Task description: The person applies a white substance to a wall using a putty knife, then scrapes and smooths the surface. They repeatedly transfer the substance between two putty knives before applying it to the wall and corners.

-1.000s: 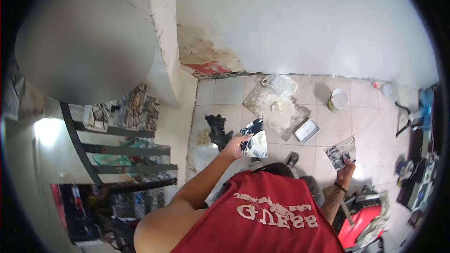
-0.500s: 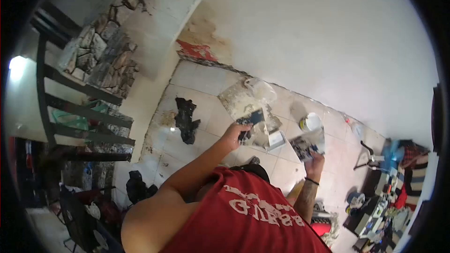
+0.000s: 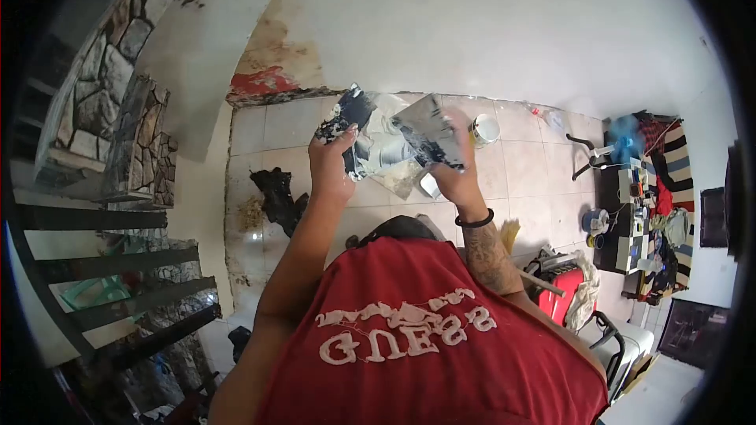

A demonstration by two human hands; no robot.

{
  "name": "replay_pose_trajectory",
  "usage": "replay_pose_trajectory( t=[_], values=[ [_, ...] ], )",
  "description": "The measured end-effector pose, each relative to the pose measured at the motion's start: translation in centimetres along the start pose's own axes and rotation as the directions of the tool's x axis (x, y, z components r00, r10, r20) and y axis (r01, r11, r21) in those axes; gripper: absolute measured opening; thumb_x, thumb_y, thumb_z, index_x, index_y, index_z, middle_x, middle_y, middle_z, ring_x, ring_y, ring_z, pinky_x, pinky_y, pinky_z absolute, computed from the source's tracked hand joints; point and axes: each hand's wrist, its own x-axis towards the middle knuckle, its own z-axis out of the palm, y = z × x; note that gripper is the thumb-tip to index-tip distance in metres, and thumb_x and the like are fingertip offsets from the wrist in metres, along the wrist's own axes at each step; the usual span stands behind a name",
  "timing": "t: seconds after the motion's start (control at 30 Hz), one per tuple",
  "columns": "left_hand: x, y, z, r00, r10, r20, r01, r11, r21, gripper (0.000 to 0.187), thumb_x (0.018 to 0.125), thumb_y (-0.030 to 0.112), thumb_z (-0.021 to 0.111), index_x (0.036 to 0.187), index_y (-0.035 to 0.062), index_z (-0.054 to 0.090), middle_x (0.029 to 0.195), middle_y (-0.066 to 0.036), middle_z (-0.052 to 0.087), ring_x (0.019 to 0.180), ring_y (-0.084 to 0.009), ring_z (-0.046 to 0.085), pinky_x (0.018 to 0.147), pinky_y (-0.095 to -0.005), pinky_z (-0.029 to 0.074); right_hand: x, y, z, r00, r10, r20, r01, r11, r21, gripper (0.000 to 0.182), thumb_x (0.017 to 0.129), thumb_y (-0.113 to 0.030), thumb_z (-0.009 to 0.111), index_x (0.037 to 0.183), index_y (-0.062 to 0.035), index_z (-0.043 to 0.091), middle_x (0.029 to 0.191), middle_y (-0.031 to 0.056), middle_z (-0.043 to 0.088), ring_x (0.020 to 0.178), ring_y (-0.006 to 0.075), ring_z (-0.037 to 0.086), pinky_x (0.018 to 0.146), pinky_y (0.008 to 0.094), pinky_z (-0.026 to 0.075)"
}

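My left hand point(image 3: 335, 159) is closed round a dark flat plate point(image 3: 346, 120) smeared with white paste. Opposite it, my right hand point(image 3: 459, 169), with a black band at the wrist, grips a grey flat scraper point(image 3: 430, 130) that has dark, worn patches. The two tools are held up close to each other, with a whitish translucent plastic bag point(image 3: 383, 135) visible between and behind them. Beyond my right hand a white bucket point(image 3: 485, 130) stands on the tiled floor point(image 3: 524, 161). A small white tray point(image 3: 429, 185) lies partly hidden near my right wrist.
A black crumpled item point(image 3: 277, 197) lies on the floor at the left. Dark stair slats point(image 3: 118, 264) and stone cladding point(image 3: 106, 79) are at the far left. A blue fan point(image 3: 624, 140), a red case point(image 3: 555, 291) and a cluttered shelf point(image 3: 634, 220) stand at the right.
Both hands have moved up and closer together with their tools, nearer the wall in view. The camera view has turned and shifted.
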Motion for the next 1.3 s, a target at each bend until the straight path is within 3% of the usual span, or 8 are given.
replay_pose_trajectory(
  t=[0.03,0.17,0.3,0.63,0.77,0.87,1.03,1.3],
  values=[
    [-0.6,1.2,-0.3,1.0,-0.005,-0.022,0.006,1.0,0.015,0.022,0.074,-0.005,0.057,0.096,-0.0012,0.061,0.086,-0.006,0.064,0.073,-0.0142,0.061,0.067,-0.0283,0.05,-0.4,-1.0,1.4,0.983,0.178,0.043,-0.181,0.981,0.068,0.074,0.053,0.016,0.039,0.124,-0.0059,0.044,0.126,0.011,0.043,0.122,0.024,0.038,0.101,0.0308,0.03],
    [-0.9,2.7,-3.1,0.999,-0.041,-0.018,0.042,0.998,0.044,0.02,0.075,-0.004,0.058,0.095,-0.0008,0.061,0.083,-0.004,0.064,0.068,-0.0137,0.061,0.06,-0.0284,0.05,0.3,-1.9,4.9,0.967,-0.103,0.233,0.116,0.992,-0.044,0.072,0.052,0.02,0.04,0.117,-0.0083,0.048,0.118,0.0147,0.044,0.118,0.0317,0.041,0.1,0.0352,0.032],
    [-1.4,3.6,-5.3,0.997,-0.056,-0.044,0.056,0.998,0.004,0.02,0.076,-0.004,0.057,0.096,0.0,0.061,0.08,-0.003,0.063,0.065,-0.0128,0.059,0.056,-0.0269,0.048,0.4,-2.1,6.9,0.935,-0.046,0.351,0.104,0.984,-0.147,0.071,0.054,0.021,0.047,0.117,-0.0111,0.049,0.12,0.0137,0.043,0.117,0.0328,0.041,0.099,0.0365,0.033],
    [-0.9,4.0,-8.7,0.998,-0.059,-0.002,0.059,0.998,-0.035,0.026,0.072,-0.003,0.058,0.097,0.0015,0.059,0.085,-0.005,0.063,0.072,-0.0152,0.062,0.065,-0.0282,0.05,-2.1,0.6,9.7,0.954,0.015,0.3,0.07,0.96,-0.27,0.072,0.057,0.022,0.046,0.122,-0.0094,0.045,0.121,0.0173,0.04,0.117,0.0364,0.04,0.097,0.037,0.036],
    [-0.9,4.1,-10.5,0.97,-0.21,0.121,0.224,0.967,-0.122,0.021,0.074,0.001,0.058,0.095,0.0027,0.061,0.08,-0.004,0.062,0.069,-0.0146,0.062,0.061,-0.0273,0.05,-3.3,3.8,9.1,0.903,0.191,0.384,0.026,0.869,-0.493,0.072,0.059,0.02,0.043,0.126,-0.007,0.04,0.127,0.0163,0.038,0.121,0.0342,0.039,0.099,0.0383,0.036],
    [-2.0,5.4,-9.6,0.986,-0.103,0.127,0.126,0.975,-0.184,0.019,0.075,0.0,0.058,0.094,0.0026,0.062,0.08,-0.004,0.063,0.068,-0.0143,0.061,0.059,-0.027,0.05,-4.2,8.1,7.2,0.911,0.124,0.393,-0.032,0.972,-0.233,0.072,0.061,0.019,0.043,0.128,-0.0061,0.04,0.129,0.0141,0.04,0.121,0.0296,0.039,0.1,0.0368,0.034],
    [-1.7,5.5,-12.2,0.996,0.049,-0.079,-0.06,0.988,-0.14,0.02,0.078,-0.003,0.055,0.098,-0.0021,0.058,0.087,-0.006,0.063,0.073,-0.0137,0.06,0.067,-0.0268,0.049,-1.5,1.7,7.0,0.947,0.222,0.231,-0.105,0.896,-0.431,0.054,0.077,0.012,0.048,0.128,-0.005,0.04,0.12,0.0116,0.05,0.112,0.0209,0.046,0.096,0.0307,0.036],
    [-1.6,3.0,-16.8,0.967,0.108,-0.229,-0.138,0.983,-0.117,0.02,0.081,-0.002,0.055,0.101,-0.0017,0.057,0.092,-0.006,0.061,0.078,-0.0135,0.058,0.071,-0.0265,0.047,-1.4,-1.2,12.1,0.836,0.238,0.495,0.046,0.867,-0.496,0.065,0.063,0.02,0.035,0.124,-0.0021,0.039,0.12,0.0186,0.045,0.117,0.0333,0.043,0.1,0.0378,0.035]
  ],
)
